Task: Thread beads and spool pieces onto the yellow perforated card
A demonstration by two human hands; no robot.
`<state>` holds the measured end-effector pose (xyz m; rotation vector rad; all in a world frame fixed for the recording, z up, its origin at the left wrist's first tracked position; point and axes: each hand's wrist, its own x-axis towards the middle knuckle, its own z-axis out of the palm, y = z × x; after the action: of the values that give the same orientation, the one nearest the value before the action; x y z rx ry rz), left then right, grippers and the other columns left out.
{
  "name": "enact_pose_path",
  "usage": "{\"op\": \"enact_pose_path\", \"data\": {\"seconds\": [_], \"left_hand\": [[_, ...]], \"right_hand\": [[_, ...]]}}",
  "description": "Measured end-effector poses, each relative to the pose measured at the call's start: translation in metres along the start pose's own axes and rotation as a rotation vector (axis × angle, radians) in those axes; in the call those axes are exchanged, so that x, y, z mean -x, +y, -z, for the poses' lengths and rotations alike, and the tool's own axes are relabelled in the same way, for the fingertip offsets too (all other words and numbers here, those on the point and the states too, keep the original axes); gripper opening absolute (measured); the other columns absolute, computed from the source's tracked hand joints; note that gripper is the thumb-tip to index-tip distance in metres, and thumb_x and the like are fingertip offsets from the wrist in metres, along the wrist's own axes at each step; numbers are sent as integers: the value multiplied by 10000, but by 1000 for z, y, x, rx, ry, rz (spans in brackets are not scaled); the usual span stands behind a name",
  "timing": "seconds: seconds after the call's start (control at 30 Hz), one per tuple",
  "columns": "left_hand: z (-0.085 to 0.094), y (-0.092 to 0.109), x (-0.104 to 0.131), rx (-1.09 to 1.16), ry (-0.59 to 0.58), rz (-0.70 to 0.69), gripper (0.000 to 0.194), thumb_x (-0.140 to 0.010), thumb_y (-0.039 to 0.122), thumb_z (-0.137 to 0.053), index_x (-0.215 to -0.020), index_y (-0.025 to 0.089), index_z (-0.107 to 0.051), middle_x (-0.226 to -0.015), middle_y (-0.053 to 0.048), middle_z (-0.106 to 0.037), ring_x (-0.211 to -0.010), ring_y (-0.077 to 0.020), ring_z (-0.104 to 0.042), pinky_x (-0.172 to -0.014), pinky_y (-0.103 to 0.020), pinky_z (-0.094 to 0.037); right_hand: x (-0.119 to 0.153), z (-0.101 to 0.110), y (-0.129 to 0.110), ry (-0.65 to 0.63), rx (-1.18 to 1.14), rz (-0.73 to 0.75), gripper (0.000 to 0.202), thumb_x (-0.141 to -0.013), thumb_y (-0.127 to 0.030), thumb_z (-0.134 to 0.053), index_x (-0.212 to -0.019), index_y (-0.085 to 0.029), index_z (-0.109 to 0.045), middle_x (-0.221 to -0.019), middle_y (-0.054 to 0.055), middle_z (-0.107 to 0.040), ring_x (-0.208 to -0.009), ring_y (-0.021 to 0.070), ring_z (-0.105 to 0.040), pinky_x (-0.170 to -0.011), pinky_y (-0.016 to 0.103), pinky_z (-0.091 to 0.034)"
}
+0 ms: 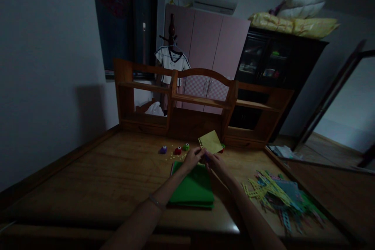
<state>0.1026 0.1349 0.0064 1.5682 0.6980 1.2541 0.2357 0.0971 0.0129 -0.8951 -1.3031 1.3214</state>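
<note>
A square sheet of yellow paper (212, 143) stands tilted above the desk, with a row of punched holes along its left edge. The fingers of my left hand (192, 158) are closed at its lower left corner. Close beside it, my right hand (216, 163) is closed around a small dark purple craft punch (206, 157), mostly hidden by the fingers, at the paper's lower edge. Under both hands lies a stack of green sheets (193, 187). Small punches sit beyond it: a purple one (163, 149), a red one (178, 150) and a green one (186, 147).
Tiny yellow paper bits (172, 156) are scattered near the punches. A heap of punched paper strips (275, 193) covers the desk's right side. A wooden shelf unit (202, 102) rises at the desk's back. Another red and green item (223, 148) is partly behind the paper.
</note>
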Motion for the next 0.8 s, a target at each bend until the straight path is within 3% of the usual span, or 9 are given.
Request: {"op": "enact_pose_path", "data": {"seconds": [0.23, 0.57, 0.7, 0.8], "left_hand": [[-2, -1, 0, -48, 9, -36, 393, -783, 496, -521, -766, 118, -627, -668, -31, -599, -613, -146, -540, -545, -232, -417], [-3, -3, 1, -51, -5, -35, 366, -781, 470, -534, -781, 114, -617, -692, -34, -593, -632, -148, -534, -554, -230, -409], [-2, 4, 3, -35, 48, -55, 372, -798, 482, -502, -758, 125, -602, -675, -20, -579, -620, -139, -516, -559, -228, -396], [2, 9, 3, -80, 151, -79, 387, -803, 497, -487, -712, 134, -582, -658, -12, -573, -622, -136, -511, -574, -228, -384]], "right_hand": [[3, 0, -4, 41, 22, -4, 422, -736, -532, -590, -566, -147, -571, -455, -15, -467, -374, 76, -371, -381, 234, -245], [1, 9, 0, 38, 86, -12, 429, -752, -548, -559, -612, -144, -598, -484, 2, -512, -395, 97, -434, -388, 231, -319], [1, 2, -2, 16, 25, -23, 378, -736, -517, -598, -649, -149, -596, -523, -6, -512, -416, 83, -418, -402, 226, -302], [7, -7, -3, -24, -37, -71, 288, -725, -447, -645, -704, -164, -593, -551, -22, -502, -415, 67, -392, -400, 216, -270]]}}
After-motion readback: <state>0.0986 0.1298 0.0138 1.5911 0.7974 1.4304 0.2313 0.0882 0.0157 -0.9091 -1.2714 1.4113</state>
